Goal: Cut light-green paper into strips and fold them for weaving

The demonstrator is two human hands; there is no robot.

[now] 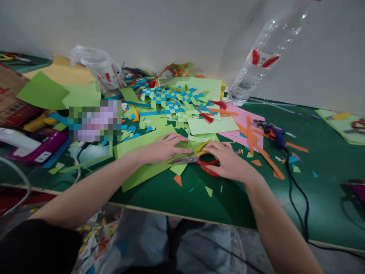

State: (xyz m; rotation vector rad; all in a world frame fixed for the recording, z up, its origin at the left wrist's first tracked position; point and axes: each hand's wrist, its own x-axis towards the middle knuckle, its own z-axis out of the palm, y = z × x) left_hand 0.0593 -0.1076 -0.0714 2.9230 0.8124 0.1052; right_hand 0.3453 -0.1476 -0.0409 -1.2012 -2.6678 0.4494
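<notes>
Scissors (194, 159) with one yellow and one red handle lie low over the green table, blades pointing left. My right hand (228, 160) is closed round their handles. My left hand (168, 147) rests with its fingers spread on light green paper (137, 176), just above the blades. Small light green pieces lie under and beside the blades. Behind my hands is a heap of woven blue and green paper strips (176, 101).
A tilted plastic bottle (253, 72) stands by the wall. At the right are pink paper (242, 114), orange strips (268, 160) and a blue glue gun (278, 139) with a black cable. A bagged cup (105, 74) and a purple object (42, 148) are at the left.
</notes>
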